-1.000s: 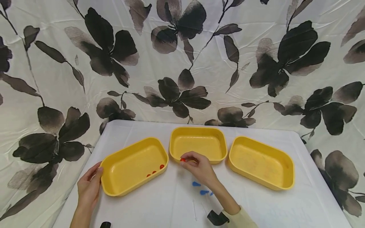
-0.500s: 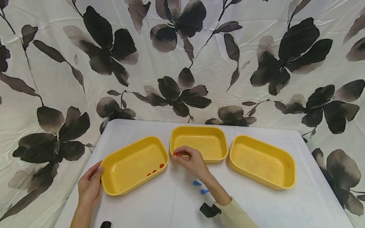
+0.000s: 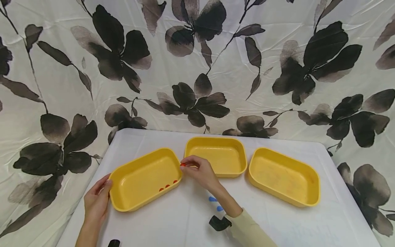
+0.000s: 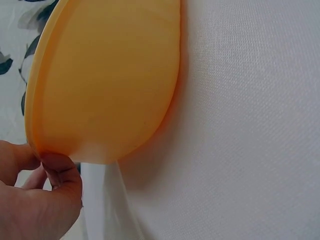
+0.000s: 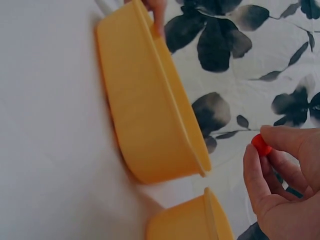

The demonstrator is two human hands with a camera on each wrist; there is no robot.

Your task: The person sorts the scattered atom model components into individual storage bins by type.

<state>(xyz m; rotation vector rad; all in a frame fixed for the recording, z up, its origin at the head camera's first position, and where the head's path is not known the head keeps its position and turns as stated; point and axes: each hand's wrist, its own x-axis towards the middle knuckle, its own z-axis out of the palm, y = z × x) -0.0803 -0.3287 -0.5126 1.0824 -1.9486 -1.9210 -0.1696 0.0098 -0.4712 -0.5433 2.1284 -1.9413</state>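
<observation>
Right hand (image 3: 200, 175): thumb and fingertips drawn together, nearly no gap, pinching a small red ball (image 3: 182, 164); right wrist view shows the ball clear of the trays, the remaining fingers curled beneath. In head view the ball appears at the right end of the left yellow tray (image 3: 135, 181), beside the gap to the middle yellow tray (image 3: 229, 156); whether it is directly above the rim, cannot tell. Left hand (image 3: 96, 202): thumb and fingers closed on the outer left end of the left tray, gripping at the rim, thumb against the outer wall per left wrist view. Inside that tray, three red balls (image 3: 167, 186) lie in a row along the near wall towards the right. Right yellow tray (image 3: 284, 176) sits angled beside the middle one. All three trays on a white-covered table (image 3: 172, 223). Two blue pieces (image 3: 213, 199) lie on the cloth near the right forearm. Pale yellow sleeve (image 3: 251, 230) on the right arm; floral curtain (image 3: 197, 116) behind the table
</observation>
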